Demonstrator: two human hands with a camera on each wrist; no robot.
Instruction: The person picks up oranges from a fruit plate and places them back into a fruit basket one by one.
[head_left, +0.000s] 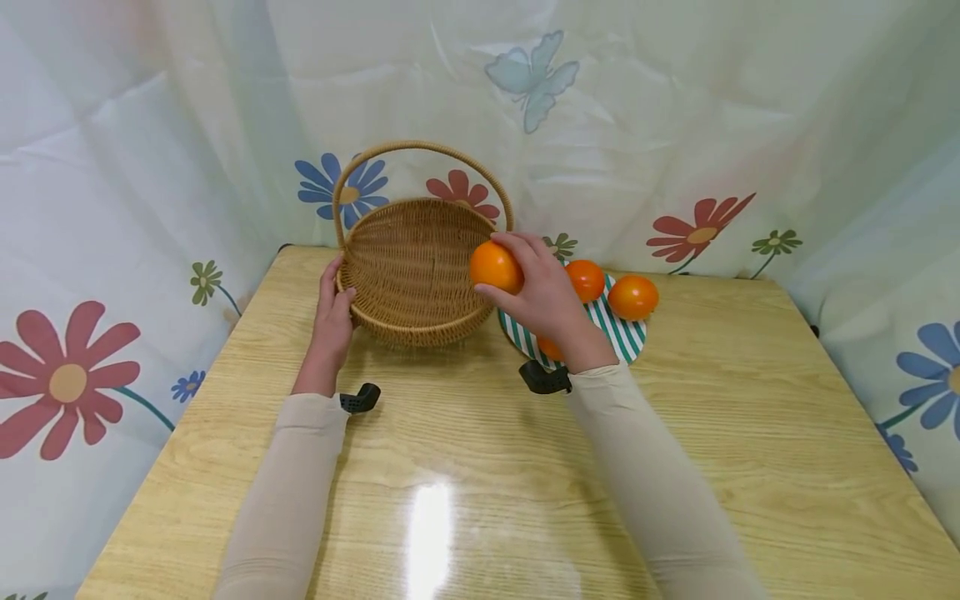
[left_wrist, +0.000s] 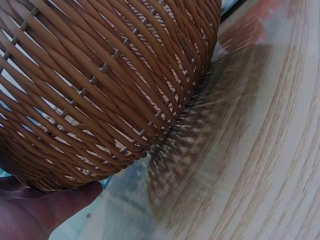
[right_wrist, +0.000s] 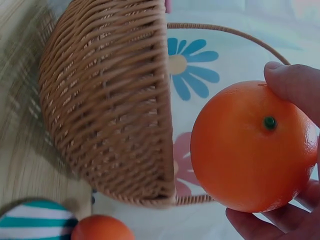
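Note:
My right hand [head_left: 536, 287] grips an orange [head_left: 495, 267] at the right side of the wicker basket [head_left: 420, 329]. In the right wrist view the orange [right_wrist: 250, 150] shows a green stem spot, with thumb and fingers around it. My left hand [head_left: 335, 321] holds the basket's left rim; its thumb [left_wrist: 75, 200] lies against the woven side in the left wrist view. The basket tilts toward me, and its inside shows bare weave under a tall arched handle [head_left: 420, 145]. More oranges [head_left: 633, 297] lie on a green-and-white striped plate [head_left: 626, 337], one partly hidden by my right wrist.
The wooden table [head_left: 450, 433] reaches back to a flowered curtain [head_left: 615, 125] behind the basket. The striped plate stands just right of the basket. A black wrist mount [head_left: 545, 377] sits beneath my right wrist, another [head_left: 361, 398] beside my left.

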